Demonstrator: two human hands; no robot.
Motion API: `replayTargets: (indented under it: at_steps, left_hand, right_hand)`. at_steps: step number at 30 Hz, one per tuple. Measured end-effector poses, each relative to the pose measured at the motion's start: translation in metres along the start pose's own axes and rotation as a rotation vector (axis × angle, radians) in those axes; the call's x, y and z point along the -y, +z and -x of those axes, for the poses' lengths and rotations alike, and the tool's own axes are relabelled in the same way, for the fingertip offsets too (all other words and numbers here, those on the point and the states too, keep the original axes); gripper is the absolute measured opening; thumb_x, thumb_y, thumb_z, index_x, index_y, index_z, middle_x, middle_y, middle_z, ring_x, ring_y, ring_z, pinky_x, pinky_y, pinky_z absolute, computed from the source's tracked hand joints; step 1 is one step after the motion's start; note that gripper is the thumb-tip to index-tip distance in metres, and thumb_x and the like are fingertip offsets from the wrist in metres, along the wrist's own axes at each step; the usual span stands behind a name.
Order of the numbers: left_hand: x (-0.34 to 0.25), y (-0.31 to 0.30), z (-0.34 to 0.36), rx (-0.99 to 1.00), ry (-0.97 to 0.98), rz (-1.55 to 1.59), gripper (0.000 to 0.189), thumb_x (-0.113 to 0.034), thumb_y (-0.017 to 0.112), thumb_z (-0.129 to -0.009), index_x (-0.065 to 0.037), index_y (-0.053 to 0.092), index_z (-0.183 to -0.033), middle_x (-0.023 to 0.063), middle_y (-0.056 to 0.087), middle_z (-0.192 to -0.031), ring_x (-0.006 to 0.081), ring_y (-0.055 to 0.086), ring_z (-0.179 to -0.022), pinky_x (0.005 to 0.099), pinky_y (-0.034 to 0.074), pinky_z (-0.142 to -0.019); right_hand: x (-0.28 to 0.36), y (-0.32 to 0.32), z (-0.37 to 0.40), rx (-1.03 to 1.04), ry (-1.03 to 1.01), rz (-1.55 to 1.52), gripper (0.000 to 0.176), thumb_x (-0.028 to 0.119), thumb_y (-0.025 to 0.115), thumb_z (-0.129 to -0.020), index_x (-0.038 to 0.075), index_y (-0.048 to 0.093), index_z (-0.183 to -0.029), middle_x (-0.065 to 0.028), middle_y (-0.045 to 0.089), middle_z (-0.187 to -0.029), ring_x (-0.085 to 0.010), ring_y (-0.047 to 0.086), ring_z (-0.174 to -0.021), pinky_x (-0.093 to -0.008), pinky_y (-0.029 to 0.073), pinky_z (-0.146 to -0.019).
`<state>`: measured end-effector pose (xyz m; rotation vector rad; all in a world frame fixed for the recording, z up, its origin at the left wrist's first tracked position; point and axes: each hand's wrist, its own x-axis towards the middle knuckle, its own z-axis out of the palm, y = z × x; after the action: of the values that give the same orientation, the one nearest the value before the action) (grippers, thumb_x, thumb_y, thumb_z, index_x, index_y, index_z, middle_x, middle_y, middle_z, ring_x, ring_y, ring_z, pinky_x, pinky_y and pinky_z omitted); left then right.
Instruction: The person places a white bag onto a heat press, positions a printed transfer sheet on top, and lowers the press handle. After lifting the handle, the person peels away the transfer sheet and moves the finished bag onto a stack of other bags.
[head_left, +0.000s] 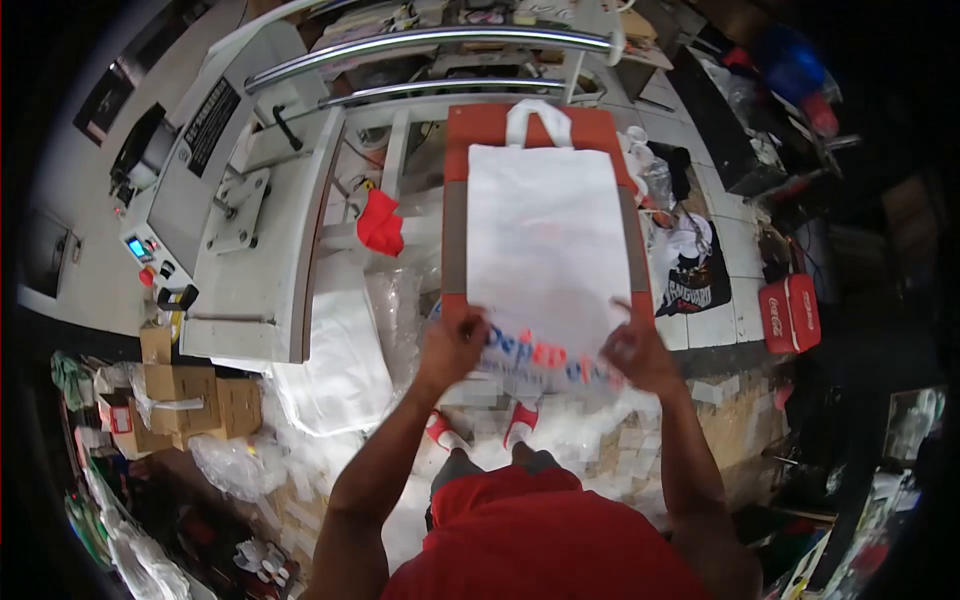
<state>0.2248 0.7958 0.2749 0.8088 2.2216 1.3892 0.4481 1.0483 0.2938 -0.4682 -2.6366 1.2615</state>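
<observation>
A white tote bag (545, 220) lies flat on the red board (580, 128) in front of me, its handle loop pointing away. Over the bag's lower end, a see-through printed film (540, 355) with blue and red lettering stretches between my hands. My left hand (455, 345) pinches the film's left edge beside the board's near left corner. At the opposite edge, my right hand (642, 352) has its fingers closed on the film, slightly blurred. The film's near edge hangs past the board toward my body.
A heat press machine (240, 210) with a lit control panel stands on the left, a red cloth (380, 222) hanging beside it. White bags (335, 360) are stacked below. Cardboard boxes (185, 400) sit at lower left; a red cooler (790, 313) stands right. Scraps cover the floor.
</observation>
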Motion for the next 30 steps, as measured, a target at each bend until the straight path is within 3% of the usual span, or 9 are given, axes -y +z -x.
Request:
replayTargets:
  at_steps: [1, 2, 7, 10, 16, 18, 20, 24, 30]
  left_hand:
    - [-0.006, 0.005, -0.025, -0.08, 0.01, 0.073, 0.023, -0.013, 0.069, -0.085, -0.001, 0.065, -0.104, 0.0148, 0.072, -0.082, 0.022, 0.072, -0.075, 0.033, 0.056, -0.066]
    - [-0.001, 0.012, -0.049, -0.15, 0.048, 0.068, 0.024, -0.011, 0.069, -0.084, -0.001, 0.064, -0.106, 0.0155, 0.072, -0.082, 0.0235, 0.072, -0.075, 0.0344, 0.056, -0.067]
    - [-0.002, 0.041, -0.128, -0.314, 0.082, -0.094, 0.027, -0.009, 0.066, -0.084, -0.003, 0.061, -0.11, 0.0168, 0.072, -0.082, 0.0284, 0.072, -0.076, 0.0385, 0.055, -0.071]
    - [-0.01, 0.052, -0.146, -0.313, 0.023, -0.146, 0.029, -0.009, 0.065, -0.084, -0.003, 0.06, -0.112, 0.0157, 0.072, -0.081, 0.03, 0.071, -0.076, 0.0399, 0.055, -0.073]
    - [-0.006, 0.055, -0.135, -0.449, 0.063, -0.191, 0.035, -0.015, 0.067, -0.083, -0.003, 0.057, -0.114, 0.0176, 0.069, -0.096, 0.0335, 0.068, -0.084, 0.0419, 0.053, -0.076]
    - [0.002, 0.043, -0.101, -0.62, 0.367, -0.695, 0.037, -0.016, 0.068, -0.081, -0.005, 0.056, -0.114, 0.0153, 0.063, -0.097, 0.035, 0.062, -0.087, 0.0439, 0.051, -0.079]
    - [0.017, 0.044, -0.066, -0.556, 0.269, -0.602, 0.037, -0.016, 0.068, -0.081, -0.005, 0.056, -0.114, 0.0146, 0.061, -0.096, 0.0357, 0.06, -0.088, 0.045, 0.05, -0.079]
    - [0.029, 0.049, -0.026, -0.402, 0.104, -0.462, 0.038, -0.014, 0.068, -0.081, -0.006, 0.055, -0.115, 0.0152, 0.058, -0.096, 0.0367, 0.058, -0.092, 0.0474, 0.047, -0.08]
    - [0.033, 0.051, -0.019, -0.421, 0.179, -0.512, 0.038, -0.01, 0.066, -0.08, -0.004, 0.054, -0.116, 0.0159, 0.058, -0.096, 0.0377, 0.057, -0.091, 0.0483, 0.046, -0.078]
  right_hand:
    - [0.016, -0.018, -0.014, -0.14, 0.299, -0.052, 0.066, 0.001, 0.07, -0.08, 0.005, 0.04, -0.139, -0.004, 0.064, -0.078, -0.0129, 0.06, -0.068, -0.0277, 0.05, -0.067]
    - [-0.01, -0.018, -0.022, -0.431, 0.059, 0.023, 0.049, 0.002, 0.067, -0.083, 0.002, 0.049, -0.129, -0.0062, 0.065, -0.082, -0.0139, 0.062, -0.074, -0.028, 0.051, -0.068]
    - [-0.03, -0.028, -0.075, -0.718, -0.09, 0.194, 0.037, 0.007, 0.067, -0.082, 0.002, 0.056, -0.117, -0.0158, 0.063, -0.103, -0.027, 0.062, -0.096, -0.0391, 0.05, -0.083]
    - [-0.041, -0.006, -0.092, -0.638, -0.119, 0.361, 0.037, 0.009, 0.068, -0.082, 0.001, 0.055, -0.115, -0.0199, 0.055, -0.115, -0.0385, 0.054, -0.108, -0.0447, 0.044, -0.094]
    - [-0.06, 0.008, -0.094, -0.688, -0.019, 0.36, 0.039, 0.018, 0.073, -0.08, 0.004, 0.056, -0.112, -0.0191, 0.053, -0.115, -0.0404, 0.05, -0.108, -0.0513, 0.042, -0.091]
    - [-0.054, 0.006, -0.077, -0.633, 0.073, 0.357, 0.043, 0.022, 0.074, -0.079, 0.005, 0.055, -0.114, -0.0184, 0.052, -0.116, -0.0397, 0.049, -0.109, -0.0523, 0.04, -0.091]
    - [-0.048, 0.005, -0.049, -0.507, 0.267, 0.369, 0.052, 0.028, 0.077, -0.076, 0.007, 0.054, -0.118, -0.0169, 0.051, -0.118, -0.0383, 0.047, -0.112, -0.0543, 0.038, -0.091]
    - [-0.052, 0.017, -0.027, -0.478, 0.234, 0.432, 0.061, 0.034, 0.077, -0.077, 0.008, 0.052, -0.127, -0.0154, 0.049, -0.121, -0.0365, 0.044, -0.116, -0.055, 0.034, -0.094]
    - [-0.061, 0.022, -0.022, -0.455, 0.143, 0.452, 0.063, 0.034, 0.074, -0.079, 0.009, 0.049, -0.132, -0.015, 0.047, -0.129, -0.0363, 0.042, -0.119, -0.0554, 0.032, -0.096]
